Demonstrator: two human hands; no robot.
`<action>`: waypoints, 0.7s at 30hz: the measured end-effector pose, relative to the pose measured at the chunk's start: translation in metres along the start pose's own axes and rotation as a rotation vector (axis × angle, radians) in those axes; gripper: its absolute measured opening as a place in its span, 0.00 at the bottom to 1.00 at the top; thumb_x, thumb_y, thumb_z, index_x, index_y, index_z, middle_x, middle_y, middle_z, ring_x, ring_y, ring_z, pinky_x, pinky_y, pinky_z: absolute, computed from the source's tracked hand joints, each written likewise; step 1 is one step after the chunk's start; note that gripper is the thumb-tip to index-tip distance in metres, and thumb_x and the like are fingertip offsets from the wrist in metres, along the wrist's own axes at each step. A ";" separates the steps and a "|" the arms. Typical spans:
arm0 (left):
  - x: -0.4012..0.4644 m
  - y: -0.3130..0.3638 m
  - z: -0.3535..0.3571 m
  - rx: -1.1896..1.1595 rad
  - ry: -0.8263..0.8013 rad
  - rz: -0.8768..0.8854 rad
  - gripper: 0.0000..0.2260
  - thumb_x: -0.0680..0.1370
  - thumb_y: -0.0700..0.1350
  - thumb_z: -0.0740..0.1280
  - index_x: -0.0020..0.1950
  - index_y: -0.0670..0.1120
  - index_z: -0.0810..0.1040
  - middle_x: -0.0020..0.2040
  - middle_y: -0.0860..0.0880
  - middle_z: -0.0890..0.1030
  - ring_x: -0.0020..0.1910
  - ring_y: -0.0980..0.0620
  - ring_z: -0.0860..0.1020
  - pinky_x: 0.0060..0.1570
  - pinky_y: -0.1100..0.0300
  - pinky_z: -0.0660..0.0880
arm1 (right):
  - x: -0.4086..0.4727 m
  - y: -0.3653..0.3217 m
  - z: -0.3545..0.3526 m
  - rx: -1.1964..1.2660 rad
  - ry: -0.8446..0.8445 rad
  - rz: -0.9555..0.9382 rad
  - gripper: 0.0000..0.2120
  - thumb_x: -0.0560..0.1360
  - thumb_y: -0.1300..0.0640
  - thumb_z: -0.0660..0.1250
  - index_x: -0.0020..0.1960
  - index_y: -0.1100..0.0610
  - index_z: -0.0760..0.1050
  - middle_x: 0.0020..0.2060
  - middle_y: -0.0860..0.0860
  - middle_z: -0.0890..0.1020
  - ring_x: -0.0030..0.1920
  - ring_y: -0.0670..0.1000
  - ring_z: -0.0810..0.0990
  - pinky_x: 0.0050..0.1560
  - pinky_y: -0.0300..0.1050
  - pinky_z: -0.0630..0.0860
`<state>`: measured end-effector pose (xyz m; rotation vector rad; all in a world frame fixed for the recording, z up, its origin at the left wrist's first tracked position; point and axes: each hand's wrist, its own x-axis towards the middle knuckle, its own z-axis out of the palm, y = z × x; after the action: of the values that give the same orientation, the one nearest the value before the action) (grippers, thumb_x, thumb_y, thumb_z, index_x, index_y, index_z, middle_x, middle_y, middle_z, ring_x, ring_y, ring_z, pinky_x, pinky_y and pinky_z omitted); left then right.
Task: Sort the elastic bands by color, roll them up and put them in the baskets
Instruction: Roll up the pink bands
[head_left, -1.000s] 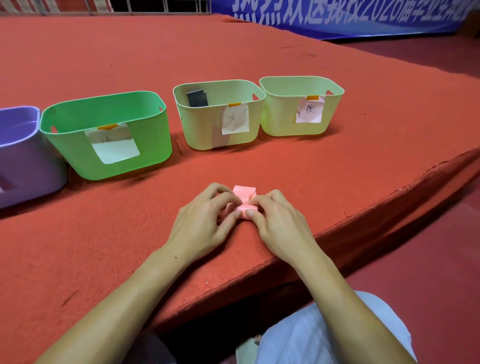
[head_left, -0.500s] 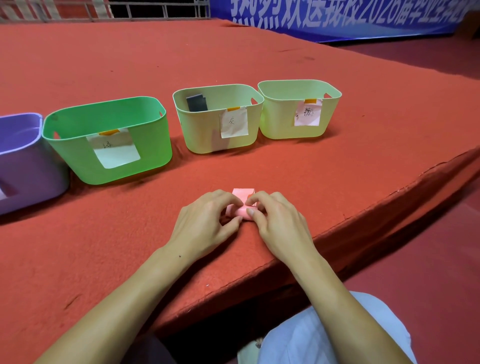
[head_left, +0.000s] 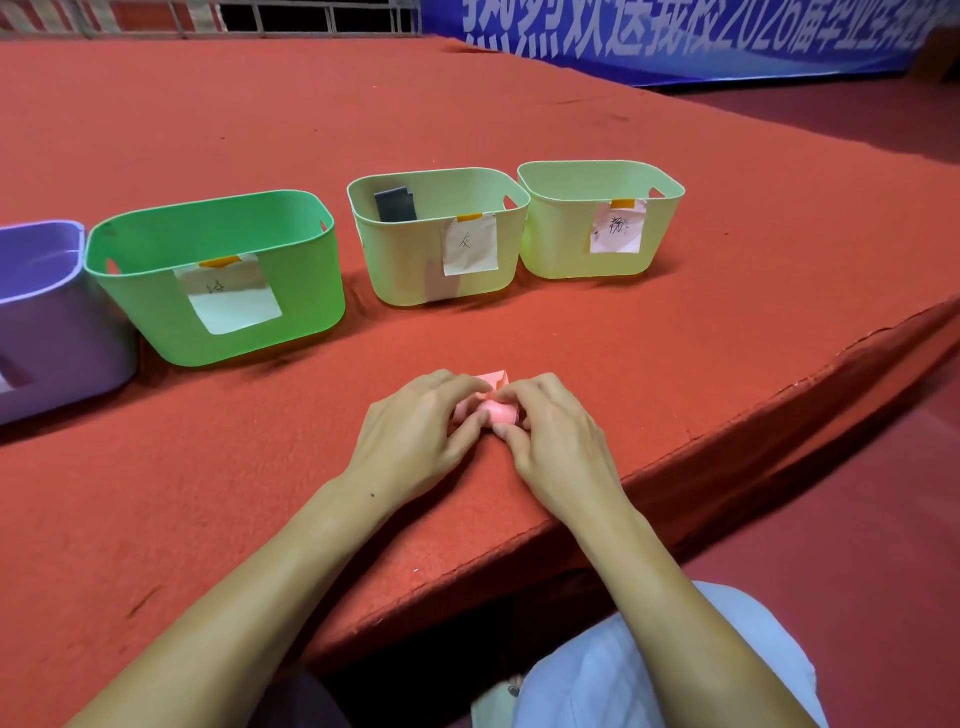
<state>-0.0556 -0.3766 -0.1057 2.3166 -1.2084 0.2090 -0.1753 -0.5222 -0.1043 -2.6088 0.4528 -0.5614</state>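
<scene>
A pink elastic band (head_left: 500, 409), mostly rolled up, lies on the red carpeted platform near its front edge. My left hand (head_left: 415, 434) and my right hand (head_left: 550, 431) both pinch the roll with curled fingers; a short flat end sticks out behind them. In a row behind stand a purple basket (head_left: 47, 332), a green basket (head_left: 218, 244), a pale green basket (head_left: 405, 270) with a dark grey roll (head_left: 395, 205) inside, and a second pale green basket (head_left: 561, 249) with a pink label.
The platform's front edge (head_left: 727, 431) runs diagonally just right of my hands, with lower red floor beyond it. A blue banner (head_left: 675, 36) hangs at the back. My knee in light trousers (head_left: 597, 675) shows below the edge.
The flat pink end sticking out behind my fingers has grown shorter as the roll took it in. The view shifted slightly; the baskets stay in place.
</scene>
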 end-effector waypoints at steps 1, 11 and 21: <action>0.001 0.000 0.000 -0.002 0.012 -0.003 0.10 0.83 0.58 0.64 0.63 0.61 0.77 0.51 0.59 0.80 0.51 0.56 0.78 0.41 0.54 0.76 | 0.001 0.000 0.000 -0.006 -0.001 0.004 0.13 0.81 0.50 0.69 0.65 0.47 0.76 0.56 0.44 0.74 0.56 0.50 0.78 0.53 0.54 0.79; 0.007 0.000 0.004 -0.011 -0.027 -0.010 0.13 0.79 0.57 0.69 0.64 0.59 0.80 0.57 0.60 0.76 0.50 0.57 0.78 0.40 0.56 0.75 | 0.011 -0.006 0.006 -0.149 -0.004 -0.049 0.10 0.83 0.57 0.65 0.63 0.57 0.79 0.54 0.54 0.75 0.51 0.59 0.79 0.50 0.53 0.77; 0.009 0.004 -0.001 0.027 -0.010 -0.034 0.11 0.80 0.57 0.68 0.61 0.57 0.75 0.53 0.58 0.80 0.52 0.51 0.80 0.45 0.50 0.78 | 0.022 -0.020 -0.010 -0.258 -0.052 -0.035 0.08 0.82 0.58 0.66 0.60 0.55 0.75 0.52 0.55 0.80 0.52 0.62 0.81 0.44 0.53 0.69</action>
<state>-0.0532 -0.3842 -0.0999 2.3618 -1.1766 0.2032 -0.1566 -0.5171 -0.0798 -2.8744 0.4929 -0.4719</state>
